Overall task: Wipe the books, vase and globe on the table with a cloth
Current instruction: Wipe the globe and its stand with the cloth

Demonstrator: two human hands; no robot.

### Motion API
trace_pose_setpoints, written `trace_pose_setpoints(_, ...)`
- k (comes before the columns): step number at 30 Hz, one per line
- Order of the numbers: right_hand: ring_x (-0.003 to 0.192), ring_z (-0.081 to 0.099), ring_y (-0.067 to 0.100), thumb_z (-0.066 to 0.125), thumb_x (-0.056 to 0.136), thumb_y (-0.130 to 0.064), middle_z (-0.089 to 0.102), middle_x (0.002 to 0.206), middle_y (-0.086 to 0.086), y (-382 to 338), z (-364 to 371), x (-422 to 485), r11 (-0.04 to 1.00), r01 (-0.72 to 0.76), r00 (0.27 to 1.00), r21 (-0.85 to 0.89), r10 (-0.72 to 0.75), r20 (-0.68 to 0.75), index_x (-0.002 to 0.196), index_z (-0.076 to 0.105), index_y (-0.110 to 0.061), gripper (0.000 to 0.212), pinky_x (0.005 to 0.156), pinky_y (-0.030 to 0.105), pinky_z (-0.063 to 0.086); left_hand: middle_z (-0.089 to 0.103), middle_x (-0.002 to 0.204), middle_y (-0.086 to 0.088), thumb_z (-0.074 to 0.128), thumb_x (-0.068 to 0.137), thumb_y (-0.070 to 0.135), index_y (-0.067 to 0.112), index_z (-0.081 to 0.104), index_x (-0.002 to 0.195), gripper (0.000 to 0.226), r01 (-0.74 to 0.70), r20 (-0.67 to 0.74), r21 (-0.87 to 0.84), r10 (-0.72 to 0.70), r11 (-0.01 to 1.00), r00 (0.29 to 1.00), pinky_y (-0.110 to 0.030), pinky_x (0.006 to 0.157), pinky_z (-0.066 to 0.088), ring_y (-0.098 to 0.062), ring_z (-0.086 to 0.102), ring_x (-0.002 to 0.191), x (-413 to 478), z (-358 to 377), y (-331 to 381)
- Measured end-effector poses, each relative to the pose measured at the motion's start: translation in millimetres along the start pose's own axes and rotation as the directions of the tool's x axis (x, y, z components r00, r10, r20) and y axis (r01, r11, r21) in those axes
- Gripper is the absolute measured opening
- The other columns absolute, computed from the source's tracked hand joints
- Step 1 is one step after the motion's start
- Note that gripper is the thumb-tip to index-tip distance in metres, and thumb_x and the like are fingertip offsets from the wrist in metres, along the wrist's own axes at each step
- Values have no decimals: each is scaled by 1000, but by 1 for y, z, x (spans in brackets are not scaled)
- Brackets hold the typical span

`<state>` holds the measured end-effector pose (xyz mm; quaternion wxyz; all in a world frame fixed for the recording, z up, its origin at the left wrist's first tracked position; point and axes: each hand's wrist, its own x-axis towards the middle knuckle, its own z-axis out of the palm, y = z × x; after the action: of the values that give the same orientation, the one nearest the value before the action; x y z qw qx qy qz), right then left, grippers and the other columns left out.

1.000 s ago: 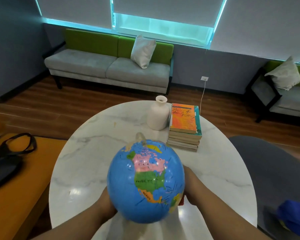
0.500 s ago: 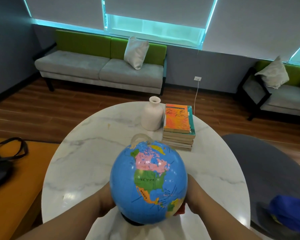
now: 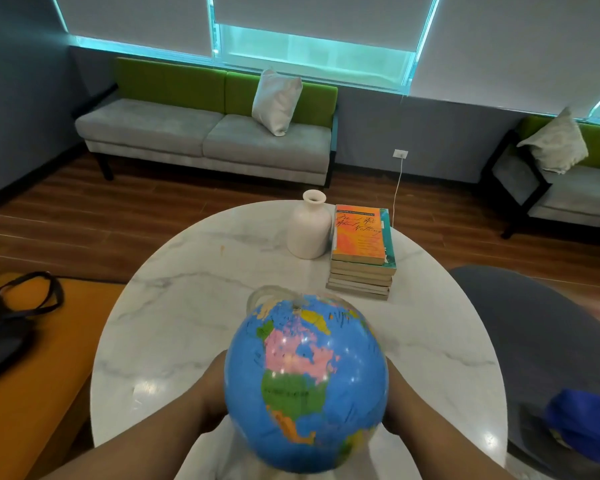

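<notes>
The globe (image 3: 305, 382) sits between both hands at the near edge of the round marble surface (image 3: 174, 323). The left hand (image 3: 212, 386) is against its left side and the right hand (image 3: 397, 396) against its right. The fingers of both are hidden behind the ball, so I cannot tell whether they curl round it or press flat, nor whether its base touches the surface. A pale patch below the globe (image 3: 207, 455) may be the cloth, but that is not certain.

The step in hand looks like wiping the globe. To do it well, steady the ball with one hand and work the cloth with the other, turning it bit by bit so that the far side and underside get covered too, not only the face now in view. Light pressure should do, since the ball may spin or tip on its mount.

The white vase (image 3: 309, 230) and the stack of books (image 3: 361, 258) stand side by side at the far edge, well apart from the hands.
</notes>
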<state>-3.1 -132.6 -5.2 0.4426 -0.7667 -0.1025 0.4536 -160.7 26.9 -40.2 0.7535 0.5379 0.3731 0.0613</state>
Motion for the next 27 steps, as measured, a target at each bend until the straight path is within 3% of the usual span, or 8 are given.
trace_pose_setpoints(2,59,55,30,57,67,-25,61,71,27,3,-2,0,998,38,999,-46,-39,-12,70,64,-14,13,59,40,41,75,97,1,68,64,29,17,69,106,43,-97,11,147,97,984,995,-45,90,54,-22,67,99,2,-4,-1)
trace_pose_setpoints(7,54,65,10,60,78,-15,72,66,2,18,-10,12,992,109,988,-68,-115,-101,87,69,-9,14,49,21,47,74,83,-7,62,91,3,10,56,111,23,-94,-40,80,97,992,994,-31,65,58,-23,70,74,10,6,2)
trace_pose_setpoints(10,68,67,9,55,91,-1,73,80,2,23,-13,17,982,167,975,-87,-178,-130,88,69,-18,22,58,18,50,73,86,-14,55,96,6,8,50,112,17,-116,-59,19,117,993,991,-32,68,60,-32,72,81,13,9,9)
trace_pose_setpoints(15,80,72,26,54,89,-1,73,90,3,22,-2,15,979,201,968,-27,-203,-150,91,70,-20,25,71,33,58,69,88,-15,52,96,1,8,49,103,11,-137,-106,-39,132,990,986,-28,61,58,-26,72,73,14,14,9)
trace_pose_setpoints(16,83,71,20,56,86,-4,73,90,-2,25,2,16,963,237,958,-126,-253,-131,90,69,-26,26,77,32,58,68,90,-18,52,96,0,7,49,102,10,-138,-116,-44,133,989,984,-27,59,58,-26,72,72,14,14,8)
trace_pose_setpoints(20,103,58,1,60,84,-16,58,109,-18,44,7,14,737,381,923,-559,-341,179,108,58,-47,40,91,9,41,68,90,-20,53,95,2,-3,45,112,19,-139,-176,-80,123,987,977,-32,64,59,-29,73,72,14,10,6)
trace_pose_setpoints(22,107,54,2,56,85,-21,53,114,-17,47,2,16,635,420,907,-649,-322,272,116,66,-35,35,98,14,40,68,91,-21,54,95,2,-5,44,115,23,-136,-187,-82,119,987,975,-32,65,60,-30,73,74,14,7,5)
trace_pose_setpoints(27,88,56,14,49,86,-22,54,103,-8,25,20,13,464,459,870,-758,-409,276,97,69,-28,24,83,26,49,67,96,-25,52,95,-2,-1,47,107,13,-170,-170,-70,156,983,973,-27,61,59,-27,72,72,12,14,7)
